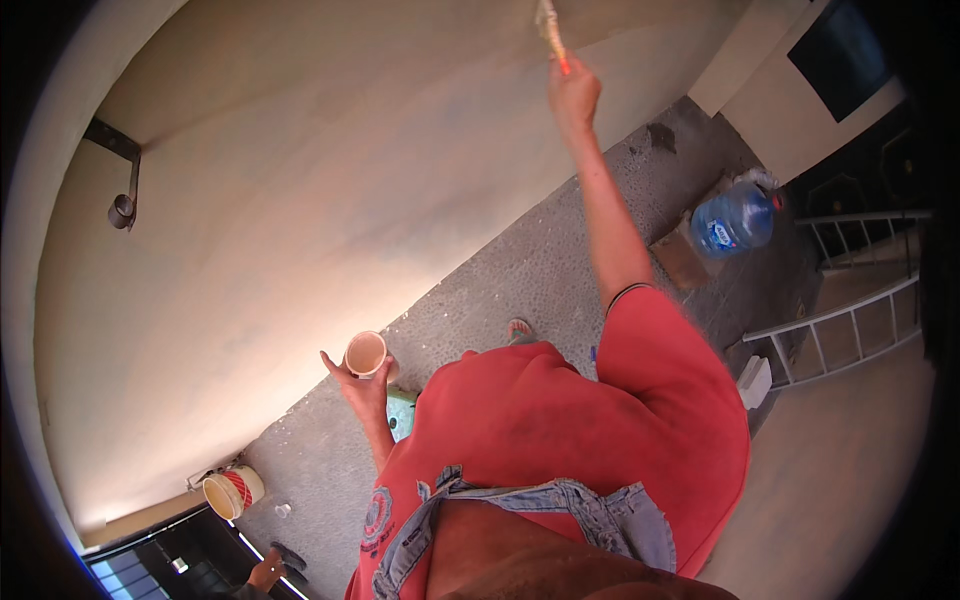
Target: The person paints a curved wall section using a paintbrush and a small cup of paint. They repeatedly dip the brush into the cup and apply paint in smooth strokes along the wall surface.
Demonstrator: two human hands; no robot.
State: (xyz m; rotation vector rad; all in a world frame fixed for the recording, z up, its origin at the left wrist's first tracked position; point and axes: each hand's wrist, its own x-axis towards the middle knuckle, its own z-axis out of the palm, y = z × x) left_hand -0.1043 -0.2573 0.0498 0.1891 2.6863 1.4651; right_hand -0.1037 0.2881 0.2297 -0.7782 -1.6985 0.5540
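Raised at the top of the head view, my right hand (574,94) grips the handle of a paintbrush (551,30), its bristle end up against or close to the beige wall (300,187); contact cannot be told. My left hand (364,386) holds a round cup-like container (367,354) at the lower left of centre, with its mouth facing the camera and a pinkish-beige inside. The thumb and fingers are around the container's sides.
A bucket (232,491) stands on the floor at lower left, near another person's foot (289,561). A large water bottle (733,219) lies at right, near a ladder (840,326) and a white block (754,381). A metal bracket (124,169) juts from the wall.
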